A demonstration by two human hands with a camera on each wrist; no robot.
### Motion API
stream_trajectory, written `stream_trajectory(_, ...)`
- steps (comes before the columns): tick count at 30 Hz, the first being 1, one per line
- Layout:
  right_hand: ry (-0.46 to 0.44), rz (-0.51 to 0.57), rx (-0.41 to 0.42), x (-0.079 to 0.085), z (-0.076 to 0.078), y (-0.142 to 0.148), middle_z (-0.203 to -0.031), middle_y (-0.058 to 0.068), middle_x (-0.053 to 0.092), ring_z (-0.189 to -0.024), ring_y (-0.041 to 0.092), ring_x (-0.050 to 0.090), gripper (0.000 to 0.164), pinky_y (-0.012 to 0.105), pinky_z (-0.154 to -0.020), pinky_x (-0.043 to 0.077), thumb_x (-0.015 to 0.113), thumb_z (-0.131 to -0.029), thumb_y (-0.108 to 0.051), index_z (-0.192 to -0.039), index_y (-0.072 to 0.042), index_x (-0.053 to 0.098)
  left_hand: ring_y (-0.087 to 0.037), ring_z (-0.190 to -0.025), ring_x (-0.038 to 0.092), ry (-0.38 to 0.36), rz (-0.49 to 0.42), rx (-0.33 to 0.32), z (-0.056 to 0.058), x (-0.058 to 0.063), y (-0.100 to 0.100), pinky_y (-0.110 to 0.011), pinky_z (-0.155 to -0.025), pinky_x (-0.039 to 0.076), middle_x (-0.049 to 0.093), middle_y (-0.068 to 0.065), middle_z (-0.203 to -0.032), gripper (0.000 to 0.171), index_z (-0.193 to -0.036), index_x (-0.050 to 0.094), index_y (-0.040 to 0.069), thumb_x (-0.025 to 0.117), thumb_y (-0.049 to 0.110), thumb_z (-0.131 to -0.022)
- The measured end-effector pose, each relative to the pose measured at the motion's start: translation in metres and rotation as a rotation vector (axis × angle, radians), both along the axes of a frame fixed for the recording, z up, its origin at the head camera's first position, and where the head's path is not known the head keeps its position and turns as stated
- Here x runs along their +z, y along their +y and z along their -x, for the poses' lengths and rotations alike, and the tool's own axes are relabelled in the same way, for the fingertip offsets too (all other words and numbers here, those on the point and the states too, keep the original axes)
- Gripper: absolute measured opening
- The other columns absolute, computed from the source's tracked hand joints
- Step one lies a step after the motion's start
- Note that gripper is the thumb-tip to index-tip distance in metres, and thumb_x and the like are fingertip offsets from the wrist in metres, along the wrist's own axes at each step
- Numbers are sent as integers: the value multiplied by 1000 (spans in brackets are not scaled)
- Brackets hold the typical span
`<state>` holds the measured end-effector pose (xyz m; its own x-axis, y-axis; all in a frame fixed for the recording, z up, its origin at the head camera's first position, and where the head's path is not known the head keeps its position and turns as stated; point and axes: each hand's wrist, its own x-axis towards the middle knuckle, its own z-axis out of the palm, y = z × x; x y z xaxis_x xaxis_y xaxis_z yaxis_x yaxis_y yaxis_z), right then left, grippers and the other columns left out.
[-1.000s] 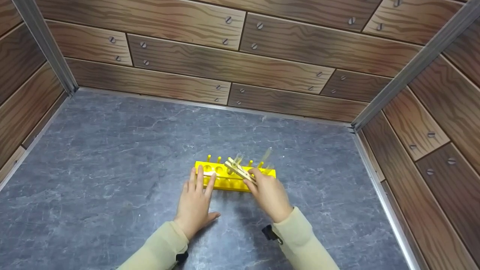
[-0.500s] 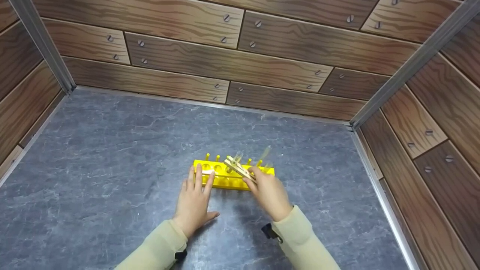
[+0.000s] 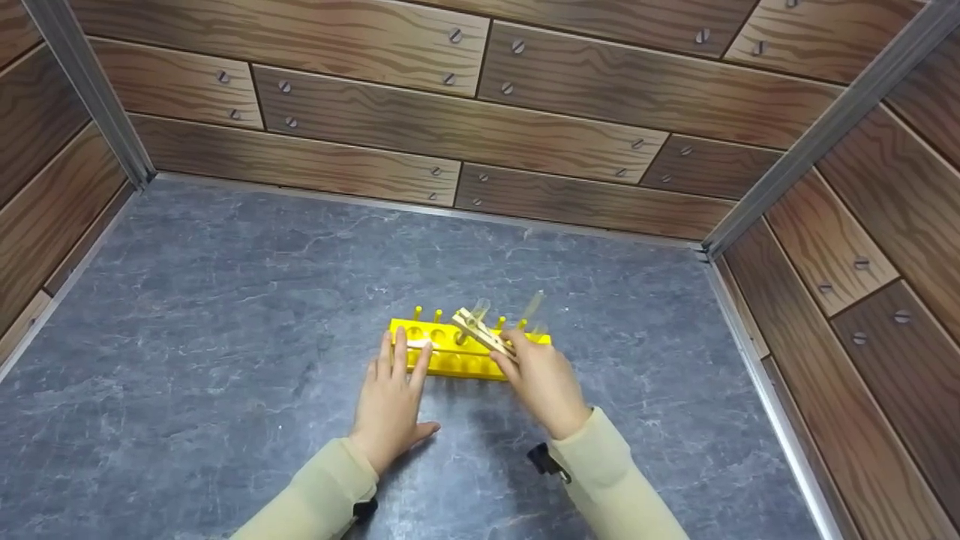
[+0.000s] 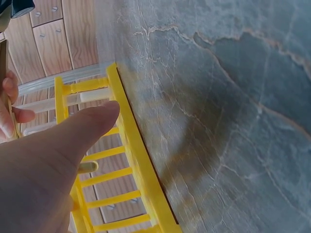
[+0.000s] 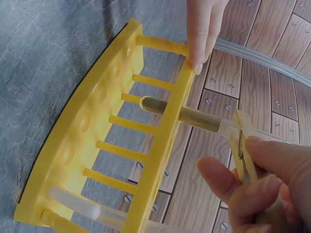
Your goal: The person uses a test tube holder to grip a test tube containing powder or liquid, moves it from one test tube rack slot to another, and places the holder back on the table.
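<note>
The right hand (image 3: pixel 546 381) keeps a narrow grip, thumb and fingers pinching a wooden clothespin (image 5: pixel 241 148) whose far end sits across a clear tube (image 5: pixel 199 119) with dark yellowish liquid in it — the tube passes through a hole in the upper plate of a yellow rack (image 3: pixel 454 366), its rounded tip short of the lower plate. The left hand (image 3: pixel 386 411) grips nothing — its straight, spread fingers rest on the rack's left end. A tube with white contents (image 5: pixel 82 204) stands at the right end, and the rack sits on a grey-blue marbled counter (image 3: pixel 225 337).
</note>
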<state>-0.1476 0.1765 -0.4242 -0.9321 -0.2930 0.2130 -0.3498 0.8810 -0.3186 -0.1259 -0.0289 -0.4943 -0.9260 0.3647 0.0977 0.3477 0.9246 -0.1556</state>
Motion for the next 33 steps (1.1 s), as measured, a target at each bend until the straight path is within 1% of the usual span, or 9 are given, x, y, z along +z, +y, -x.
stream_trajectory(6,0,0,7,-1,-1,0,-63,-3,55,-44,7,36,27,22,-41,34,60,-91,-26,-109,-6,60,-47,-134,18,-29,9,7,-2,-1,0,-47,-101,37,14,-31,-148,110,-149,23,10,54,79,-68)
stream_trajectory(11,11,4,6,-1,-1,-1,-61,-4,52,-44,7,36,24,23,-41,34,61,-91,-26,-106,-7,60,-46,-134,18,-25,21,5,-1,-1,-1,-46,-101,37,13,-32,-148,111,-149,21,10,53,79,-68)
stream_trajectory(15,10,4,8,0,-1,-1,-62,-4,53,-44,7,36,26,23,-41,34,61,-91,-26,-108,-6,60,-47,-134,18,-29,13,5,-1,-1,-2,-47,-101,36,13,-32,-148,111,-149,22,10,53,79,-68)
stream_trajectory(18,13,6,14,1,0,-2,-63,-3,55,-44,7,36,27,23,-41,34,61,-91,-26,-109,-6,60,-47,-134,18,-27,8,9,0,0,-3,-47,-101,36,14,-32,-148,110,-149,23,10,54,79,-68)
stream_trajectory(25,35,-7,22,3,1,-2,-62,-2,55,-44,7,36,27,22,-41,34,61,-91,-26,-109,-5,60,-46,-134,20,16,19,9,2,0,-3,-46,-99,38,16,-32,-147,111,-149,24,11,55,79,-67)
stream_trajectory(33,25,-3,13,6,1,0,-64,-1,55,-45,8,38,26,23,-41,35,61,-91,-25,-108,-5,59,-46,-133,21,5,24,8,2,0,0,-45,-99,39,15,-32,-147,112,-149,21,11,52,81,-67)
